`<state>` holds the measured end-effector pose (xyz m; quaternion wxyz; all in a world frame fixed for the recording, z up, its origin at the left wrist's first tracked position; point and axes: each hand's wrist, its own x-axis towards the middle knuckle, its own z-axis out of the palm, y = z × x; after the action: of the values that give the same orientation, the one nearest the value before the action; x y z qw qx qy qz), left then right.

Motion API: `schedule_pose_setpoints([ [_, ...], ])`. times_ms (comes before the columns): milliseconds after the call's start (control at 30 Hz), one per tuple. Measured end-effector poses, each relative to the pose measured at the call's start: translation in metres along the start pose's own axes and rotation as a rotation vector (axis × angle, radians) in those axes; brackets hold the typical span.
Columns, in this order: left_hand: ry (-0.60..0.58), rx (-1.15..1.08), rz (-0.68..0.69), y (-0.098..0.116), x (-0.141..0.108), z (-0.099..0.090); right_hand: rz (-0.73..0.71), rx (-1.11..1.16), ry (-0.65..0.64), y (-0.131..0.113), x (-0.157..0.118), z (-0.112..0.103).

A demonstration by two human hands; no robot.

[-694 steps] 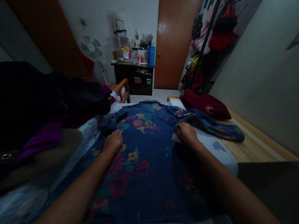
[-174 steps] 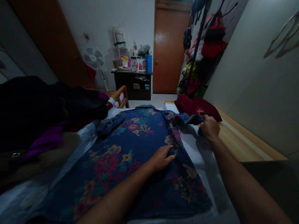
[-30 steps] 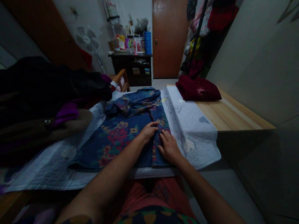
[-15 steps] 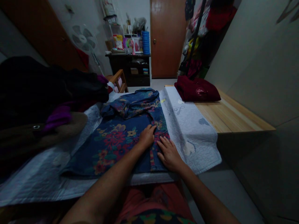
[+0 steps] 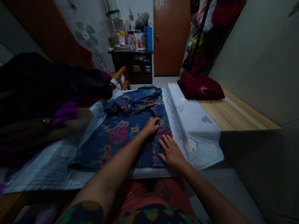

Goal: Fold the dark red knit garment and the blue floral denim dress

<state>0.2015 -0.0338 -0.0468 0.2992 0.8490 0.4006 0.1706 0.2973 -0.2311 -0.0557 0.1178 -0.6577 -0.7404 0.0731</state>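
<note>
A dark blue floral jacket [image 5: 126, 124] lies spread out, its upper part and sleeves bunched toward the far end. My left hand [image 5: 151, 126] is on its front near the opening edge, fingers bent and closed on the cloth; the fingertips are partly hidden. Just right of and nearer than it, my right hand [image 5: 171, 154] rests flat on the jacket's right strip, fingers stretched out and a little apart. Beneath the jacket is a pale quilted cover [image 5: 187, 124] with printed motifs.
Dark clothes [image 5: 51, 84] with a purple piece [image 5: 65, 112] are heaped at left. A folded maroon garment [image 5: 201, 87] lies on the wooden board [image 5: 224, 112] at right. Farther back are a fan [image 5: 87, 35], a black cabinet [image 5: 130, 67] and a door [image 5: 170, 37].
The view has shifted slightly, so the scene sits a little farther right and higher. Both hands keep about the same places on the jacket.
</note>
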Motion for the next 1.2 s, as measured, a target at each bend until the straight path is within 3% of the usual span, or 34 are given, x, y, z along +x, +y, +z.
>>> schedule_pose_setpoints([
  [200, 0.08, -0.002, -0.059, -0.005, 0.025, 0.002, -0.015, 0.043, -0.054, 0.003, 0.028, -0.035],
  [300, 0.09, -0.028, -0.072, -0.007, 0.034, 0.002, 0.05, 0.105, 0.053, 0.015, 0.064, -0.045],
  [433, 0.091, -0.091, -0.085, -0.011, 0.05, 0.001, 0.114, 0.057, 0.243, 0.034, 0.104, -0.024],
  [600, 0.112, -0.169, -0.122, -0.022, 0.075, -0.001, 0.142, -0.006, 0.17, 0.041, 0.113, 0.008],
  [833, 0.19, -0.152, -0.094, -0.033, 0.092, -0.008, 0.199, -0.029, 0.101, 0.037, 0.112, 0.008],
  [1033, 0.111, 0.36, -0.097, -0.037, 0.083, -0.011, 0.196, 0.009, 0.039, 0.042, 0.119, -0.005],
  [1133, 0.018, 0.499, -0.067, -0.038, 0.082, -0.015, 0.212, 0.087, -0.06, 0.053, 0.137, -0.027],
  [1200, 0.017, 0.552, -0.034, -0.037, 0.081, -0.017, 0.268, 0.141, -0.055, 0.062, 0.157, -0.041],
])
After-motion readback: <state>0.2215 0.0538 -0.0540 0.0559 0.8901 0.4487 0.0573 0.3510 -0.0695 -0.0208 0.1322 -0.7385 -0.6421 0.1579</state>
